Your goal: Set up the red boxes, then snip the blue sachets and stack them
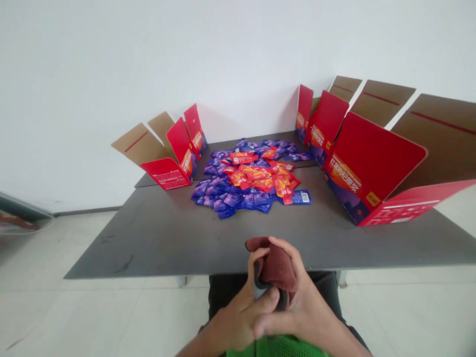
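My left hand (238,317) and my right hand (301,302) are together over the near edge of the table, both gripping a crumpled dark red cloth (277,265). A grey item (259,282) shows between the cloth and my left fingers, mostly hidden, so I cannot tell what it is. Well beyond my hands, a heap of small blue-purple and red-orange sachets (245,181) lies on the dark grey table (178,238). One blue sachet with a barcode (301,197) lies at the heap's right edge.
Flattened-open red cartons with tan flaps stand on the table, one at the left (167,173) and others along the right (372,163), the nearest overhanging the edge. A white wall (148,64) rises behind the table. A green fabric (277,347) shows below my hands.
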`<action>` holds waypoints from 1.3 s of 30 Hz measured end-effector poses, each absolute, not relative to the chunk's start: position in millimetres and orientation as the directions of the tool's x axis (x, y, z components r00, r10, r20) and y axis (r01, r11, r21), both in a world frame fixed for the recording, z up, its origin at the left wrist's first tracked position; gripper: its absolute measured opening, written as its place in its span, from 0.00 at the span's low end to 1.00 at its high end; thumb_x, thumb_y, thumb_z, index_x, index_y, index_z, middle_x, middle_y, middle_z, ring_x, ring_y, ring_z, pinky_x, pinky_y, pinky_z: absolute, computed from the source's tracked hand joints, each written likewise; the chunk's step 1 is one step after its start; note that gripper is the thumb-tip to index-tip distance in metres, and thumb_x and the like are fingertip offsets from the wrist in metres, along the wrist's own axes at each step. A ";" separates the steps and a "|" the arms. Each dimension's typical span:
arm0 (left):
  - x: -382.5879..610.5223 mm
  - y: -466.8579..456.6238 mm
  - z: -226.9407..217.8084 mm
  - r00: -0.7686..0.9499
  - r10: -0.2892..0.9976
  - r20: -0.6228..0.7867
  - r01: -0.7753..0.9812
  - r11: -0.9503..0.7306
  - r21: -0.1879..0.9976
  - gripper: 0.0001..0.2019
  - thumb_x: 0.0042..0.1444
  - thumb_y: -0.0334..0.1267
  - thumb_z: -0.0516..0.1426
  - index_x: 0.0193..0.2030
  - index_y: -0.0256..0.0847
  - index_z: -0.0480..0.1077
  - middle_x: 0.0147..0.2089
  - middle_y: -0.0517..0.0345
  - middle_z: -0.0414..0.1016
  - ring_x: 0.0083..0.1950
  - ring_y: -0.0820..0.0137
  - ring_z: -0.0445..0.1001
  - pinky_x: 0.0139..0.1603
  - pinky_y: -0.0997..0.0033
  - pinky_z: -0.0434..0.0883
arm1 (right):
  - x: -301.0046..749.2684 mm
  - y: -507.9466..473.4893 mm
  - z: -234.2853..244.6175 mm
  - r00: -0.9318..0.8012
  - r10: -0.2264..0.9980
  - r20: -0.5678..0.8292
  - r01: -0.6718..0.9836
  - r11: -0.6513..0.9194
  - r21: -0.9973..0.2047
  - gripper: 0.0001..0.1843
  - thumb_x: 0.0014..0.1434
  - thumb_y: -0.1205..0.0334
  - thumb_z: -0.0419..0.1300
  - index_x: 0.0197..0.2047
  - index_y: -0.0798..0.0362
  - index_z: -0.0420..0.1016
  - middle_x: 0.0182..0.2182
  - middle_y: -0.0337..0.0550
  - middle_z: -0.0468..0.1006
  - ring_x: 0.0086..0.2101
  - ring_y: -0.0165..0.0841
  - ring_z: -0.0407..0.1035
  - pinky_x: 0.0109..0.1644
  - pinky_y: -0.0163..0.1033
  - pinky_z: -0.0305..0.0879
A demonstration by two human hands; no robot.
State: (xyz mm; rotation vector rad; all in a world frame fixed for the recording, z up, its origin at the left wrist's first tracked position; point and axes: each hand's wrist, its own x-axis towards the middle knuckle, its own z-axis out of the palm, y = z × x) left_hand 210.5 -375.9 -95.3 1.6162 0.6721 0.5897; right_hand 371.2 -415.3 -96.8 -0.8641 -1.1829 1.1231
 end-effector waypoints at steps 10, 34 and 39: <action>208.7 -259.3 -51.2 0.627 0.744 0.232 0.456 -0.592 0.665 0.21 0.76 0.48 0.46 0.53 0.46 0.80 0.50 0.52 0.82 0.54 0.62 0.80 0.61 0.59 0.73 | 479.4 -404.5 -125.0 0.260 0.956 0.136 0.075 0.120 -0.990 0.35 0.60 0.49 0.71 0.64 0.41 0.59 0.58 0.51 0.79 0.57 0.48 0.75 0.61 0.57 0.75; 201.0 -113.9 -88.9 0.798 0.544 0.259 0.535 -0.838 0.112 0.16 0.72 0.39 0.53 0.60 0.41 0.78 0.55 0.47 0.83 0.55 0.60 0.81 0.60 0.58 0.74 | 518.7 -403.7 -157.9 0.122 0.990 0.067 -0.017 0.070 -0.997 0.34 0.62 0.50 0.67 0.66 0.38 0.57 0.58 0.54 0.79 0.56 0.51 0.76 0.57 0.58 0.78; 180.5 -143.7 -70.1 0.685 0.576 0.447 0.607 -0.790 0.087 0.20 0.75 0.37 0.46 0.63 0.37 0.74 0.60 0.42 0.80 0.62 0.57 0.77 0.66 0.52 0.70 | 522.2 -403.8 -159.1 0.142 0.988 0.067 0.063 0.059 -0.996 0.37 0.61 0.46 0.68 0.68 0.39 0.59 0.57 0.53 0.79 0.55 0.52 0.77 0.55 0.58 0.79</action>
